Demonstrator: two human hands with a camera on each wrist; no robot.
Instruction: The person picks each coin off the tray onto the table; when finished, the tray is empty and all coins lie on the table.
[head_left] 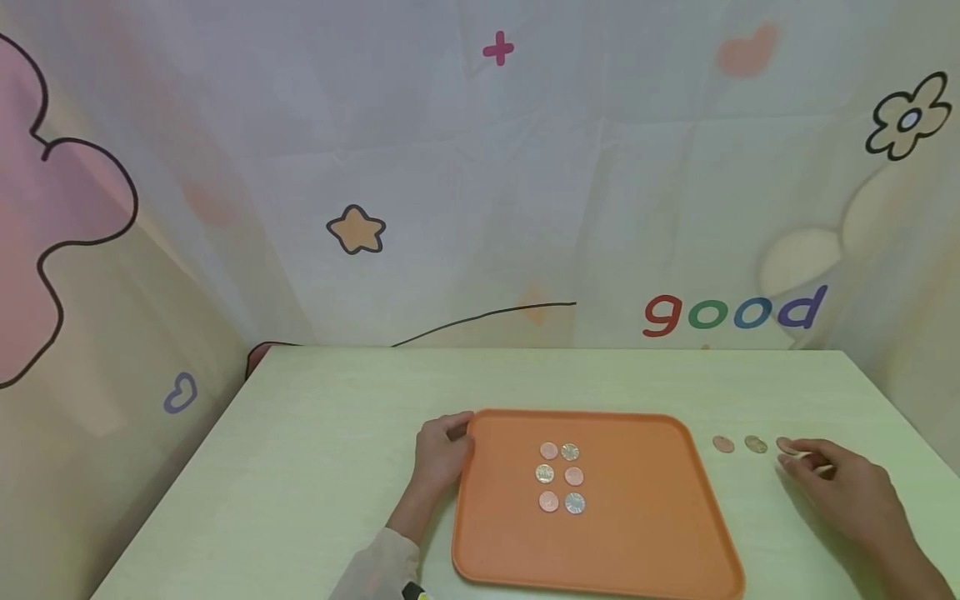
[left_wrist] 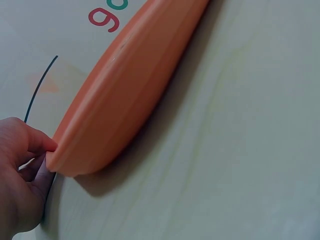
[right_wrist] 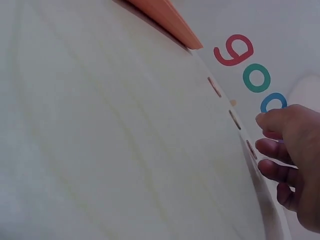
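Observation:
My left hand (head_left: 441,454) grips the upper left corner of an orange tray (head_left: 637,517). In the left wrist view the fingers and thumb pinch its rim (left_wrist: 62,155). Several coins lie in two columns on the tray, among them a copper-coloured coin (head_left: 548,502) and a silvery coin (head_left: 575,502). To the right of the tray, a copper coin (head_left: 723,444), a brassy coin (head_left: 756,444) and another copper coin (head_left: 786,445) lie in a row on the table. My right hand (head_left: 851,492) is at the rightmost coin, fingertips beside it, thumb and fingers apart.
The pale green table (head_left: 300,475) carries the tray. Behind it hangs a light printed curtain (head_left: 465,183) with a star, flowers and the coloured word "good" (head_left: 735,312). The table's right edge runs close to the right hand.

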